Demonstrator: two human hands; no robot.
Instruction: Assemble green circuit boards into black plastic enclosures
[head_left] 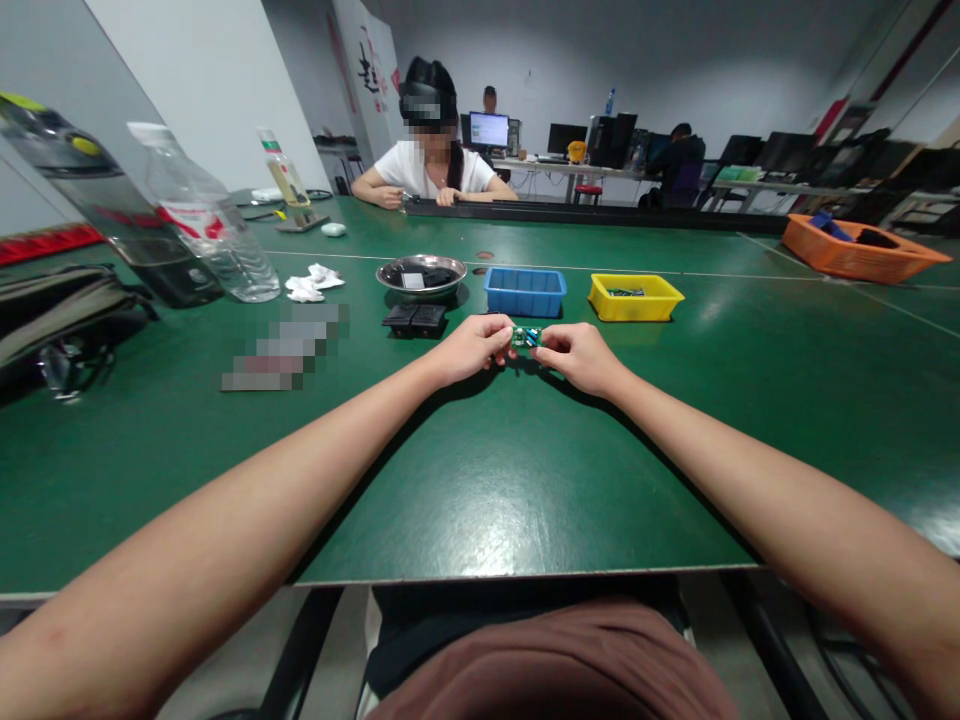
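A small green circuit board (527,338) with blue and white parts on it is held just above the table between my two hands. My left hand (478,346) pinches its left end, and my right hand (581,355) grips the right end. Just beyond them stand a blue bin (525,295) and a yellow bin (637,305) with small parts inside. To the left, a metal bowl (390,284) holds dark pieces and a white one. Black plastic cases (415,320) lie in front of the bowl.
Bottles (214,235), crumpled tissues (311,283) and a dark bag (60,320) are at the left of the green table (487,500). An orange basket (855,250) sits at the far right. Across the table, behind a black rail (570,214), sits a person (433,160) wearing a headset.
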